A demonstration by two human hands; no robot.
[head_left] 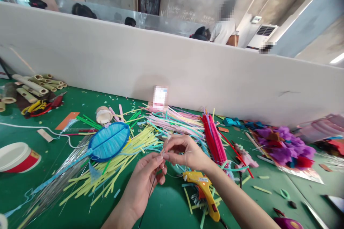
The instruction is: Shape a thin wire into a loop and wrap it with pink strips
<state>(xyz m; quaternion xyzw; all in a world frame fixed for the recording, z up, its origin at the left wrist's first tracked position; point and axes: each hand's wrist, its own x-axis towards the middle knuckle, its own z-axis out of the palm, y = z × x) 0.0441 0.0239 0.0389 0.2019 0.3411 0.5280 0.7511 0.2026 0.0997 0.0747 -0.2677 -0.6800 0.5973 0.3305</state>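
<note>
My left hand [142, 177] is closed, with a thin dark wire [147, 200] running down out of its fingers. My right hand [185, 152] meets it fingertip to fingertip, pinching a fine pale thread [185, 162] that loops below the palm. The small spot where thread and wire come together is mostly hidden by my fingers. Just under my right wrist lies a yellow glue gun [200, 182]. To the left of my hands rests a blue leaf-shaped piece [110, 141] with a dark blue edge, on top of yellow-green pipe cleaners [113, 171].
Pink and red pipe cleaners [215, 137] are bundled at right of centre. Purple fluffy pieces [285, 146] lie further right. Bamboo tubes [34, 86] and pliers [37, 107] are at far left, a paper bowl [20, 157] nearer. A white partition [172, 61] borders the green table [166, 207].
</note>
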